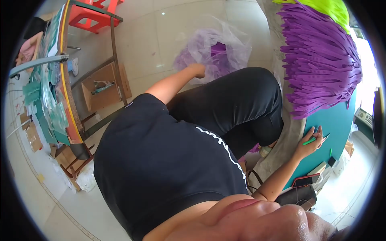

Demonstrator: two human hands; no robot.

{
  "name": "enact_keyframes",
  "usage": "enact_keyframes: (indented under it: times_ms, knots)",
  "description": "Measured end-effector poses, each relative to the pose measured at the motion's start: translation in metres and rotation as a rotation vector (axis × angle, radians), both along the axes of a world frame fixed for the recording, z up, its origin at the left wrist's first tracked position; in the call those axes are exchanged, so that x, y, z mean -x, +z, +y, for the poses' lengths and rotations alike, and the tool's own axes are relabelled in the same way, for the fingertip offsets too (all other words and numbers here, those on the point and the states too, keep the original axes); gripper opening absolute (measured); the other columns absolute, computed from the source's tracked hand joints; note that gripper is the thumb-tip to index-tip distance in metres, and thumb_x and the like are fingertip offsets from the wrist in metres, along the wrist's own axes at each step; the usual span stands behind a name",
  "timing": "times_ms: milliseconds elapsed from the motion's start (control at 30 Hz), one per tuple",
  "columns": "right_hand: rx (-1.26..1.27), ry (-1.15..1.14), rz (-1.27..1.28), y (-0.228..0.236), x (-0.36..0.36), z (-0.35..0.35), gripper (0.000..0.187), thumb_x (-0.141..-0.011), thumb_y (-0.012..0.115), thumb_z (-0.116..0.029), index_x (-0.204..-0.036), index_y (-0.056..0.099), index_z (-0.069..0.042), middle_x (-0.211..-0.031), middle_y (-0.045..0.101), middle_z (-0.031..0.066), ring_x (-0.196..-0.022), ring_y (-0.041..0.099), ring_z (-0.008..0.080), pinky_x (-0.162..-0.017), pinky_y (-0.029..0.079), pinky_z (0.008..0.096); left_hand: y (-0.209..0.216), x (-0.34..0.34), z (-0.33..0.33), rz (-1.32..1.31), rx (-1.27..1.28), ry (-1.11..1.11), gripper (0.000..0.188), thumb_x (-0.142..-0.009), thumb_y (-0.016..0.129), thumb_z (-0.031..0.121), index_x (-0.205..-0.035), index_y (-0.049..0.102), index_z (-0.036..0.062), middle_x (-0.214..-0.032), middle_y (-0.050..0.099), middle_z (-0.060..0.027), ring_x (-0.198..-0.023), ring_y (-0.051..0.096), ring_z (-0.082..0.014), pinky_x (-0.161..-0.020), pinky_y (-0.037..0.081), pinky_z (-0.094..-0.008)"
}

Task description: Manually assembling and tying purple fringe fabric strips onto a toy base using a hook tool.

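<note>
My left hand (197,70) is closed at the near edge of a clear plastic bag (237,56) on the floor, beyond my knee. Purple pieces (217,51) show inside the bag. What those fingers hold, if anything, is hidden. Over on the right, my right hand (314,143) rests on the teal tabletop (297,170), closed around a slim green-handled tool (309,141) with a thin tip. Beyond that hand lies a thick row of purple ribbed strips (317,60), with bright yellow-green strips (335,10) behind them.
A red-edged phone (306,180) and a small black item (332,161) lie near my right forearm. Grey cloth (277,154) hangs along the table edge. To the left stand a metal-framed workbench (64,76), a cardboard box (90,102) and a red stool (90,20). Another person's arm (30,46) shows there.
</note>
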State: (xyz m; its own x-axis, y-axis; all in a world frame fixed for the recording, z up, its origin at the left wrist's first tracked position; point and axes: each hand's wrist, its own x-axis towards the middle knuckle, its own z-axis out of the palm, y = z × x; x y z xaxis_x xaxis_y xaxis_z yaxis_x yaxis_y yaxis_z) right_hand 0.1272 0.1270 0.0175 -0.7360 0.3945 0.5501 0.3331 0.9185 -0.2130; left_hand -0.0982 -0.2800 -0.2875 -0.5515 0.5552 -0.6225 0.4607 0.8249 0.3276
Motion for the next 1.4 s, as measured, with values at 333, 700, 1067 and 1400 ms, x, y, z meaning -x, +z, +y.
enact_keyframes:
  times_ms: [333,700,1067,1400]
  knots:
    - [-0.110,-0.154,-0.033,0.012,0.011,-0.013,0.025,-0.089,0.061,-0.011,-0.074,0.043,-0.003,-0.102,0.068,0.0170,-0.096,0.063,0.0325,-0.097,0.039,0.0458,-0.052,0.005,0.099,-0.266,-0.744,0.844,0.020,-0.081,0.057,0.020,-0.089,0.061,0.0028,-0.090,0.064,-0.0209,-0.085,0.062,-0.0376,-0.070,0.048,-0.0461]
    - [-0.051,-0.362,-0.077,0.033,0.007,-0.019,0.017,-0.086,0.059,-0.004,-0.076,0.045,-0.001,-0.100,0.066,0.0184,-0.108,0.056,0.0396,-0.105,0.033,0.0486,-0.143,0.066,0.144,0.095,0.110,-0.163,0.037,-0.085,0.056,0.032,-0.107,0.064,0.0042,-0.114,0.062,-0.0185,-0.106,0.061,-0.0331,-0.087,0.049,-0.0461]
    - [-0.007,-0.230,0.091,0.031,0.012,-0.022,0.016,-0.083,0.058,-0.001,-0.076,0.045,0.001,-0.097,0.062,0.0197,-0.089,0.058,0.0367,-0.083,0.045,0.0423,-0.173,0.098,0.077,0.182,-0.410,0.141,0.040,-0.083,0.060,0.039,-0.099,0.064,0.0021,-0.096,0.065,-0.0245,-0.094,0.062,-0.0421,-0.079,0.048,-0.0493]
    - [0.014,-0.215,0.186,0.021,-0.008,-0.007,0.012,-0.088,0.058,-0.007,-0.082,0.051,0.001,-0.103,0.063,0.0177,-0.093,0.059,0.0340,-0.083,0.046,0.0406,0.044,0.071,0.043,0.259,-0.368,0.125,0.039,-0.090,0.053,0.041,-0.097,0.064,0.0039,-0.092,0.066,-0.0212,-0.089,0.062,-0.0404,-0.078,0.048,-0.0494]
